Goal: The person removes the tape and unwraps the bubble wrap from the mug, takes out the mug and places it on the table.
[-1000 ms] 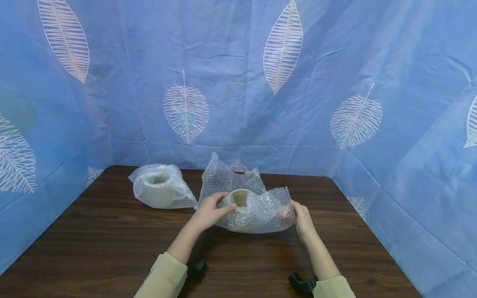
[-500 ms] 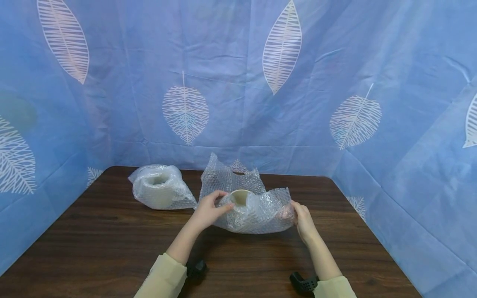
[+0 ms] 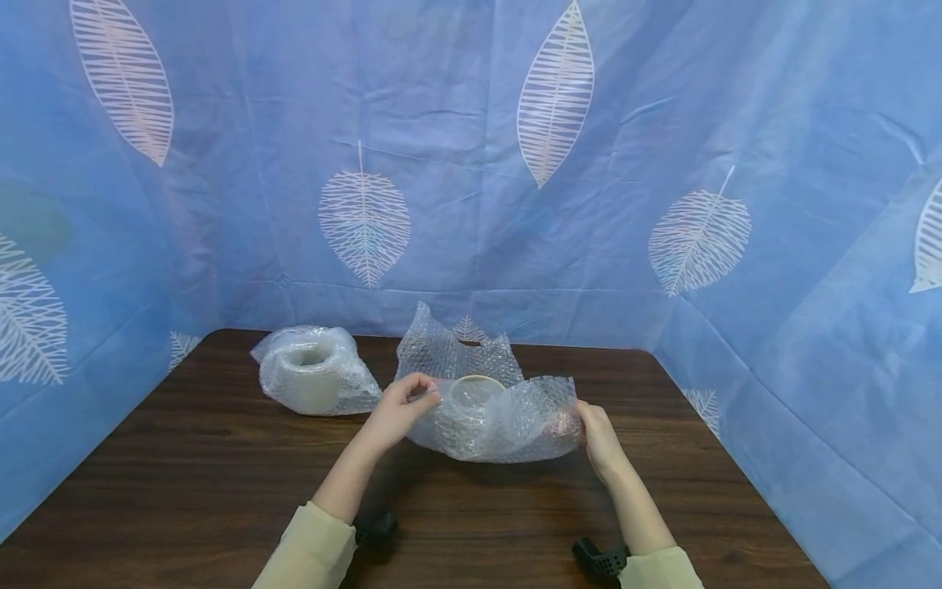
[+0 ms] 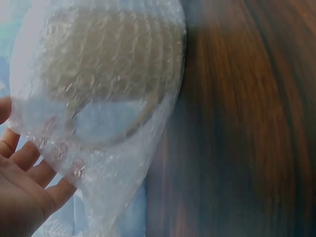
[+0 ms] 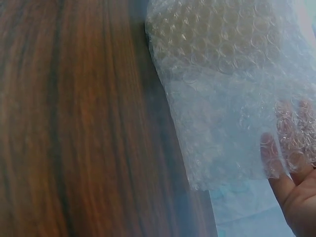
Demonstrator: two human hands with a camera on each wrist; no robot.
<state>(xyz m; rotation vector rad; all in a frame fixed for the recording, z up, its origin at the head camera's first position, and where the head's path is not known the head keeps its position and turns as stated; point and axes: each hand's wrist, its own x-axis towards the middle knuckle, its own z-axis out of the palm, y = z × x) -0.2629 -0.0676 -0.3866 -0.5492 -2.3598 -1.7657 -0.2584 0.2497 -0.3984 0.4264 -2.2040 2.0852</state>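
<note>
A pale mug point(image 3: 477, 379) stands in a sheet of bubble wrap point(image 3: 515, 425) in the middle of the table. Its handle point(image 4: 131, 129) shows through the plastic in the left wrist view. My left hand point(image 3: 396, 411) pinches the wrap at the mug's left side, beside the handle. On the other side, my right hand point(image 3: 601, 438) holds the right end of the sheet, its fingers point(image 5: 270, 150) behind the plastic. A flap of the sheet stands up behind the mug, and a layer of wrap covers its front.
Left of the mug, a second pale, round-mouthed item point(image 3: 316, 384) sits bundled in bubble wrap. The dark wooden table point(image 3: 184, 483) ends at a blue leaf-print curtain point(image 3: 456, 204) at the back and sides.
My left hand has come off the mug's rim and moved left, now pinching the wrap there. Plastic now lies across the mug's mouth. The right hand has stayed in place.
</note>
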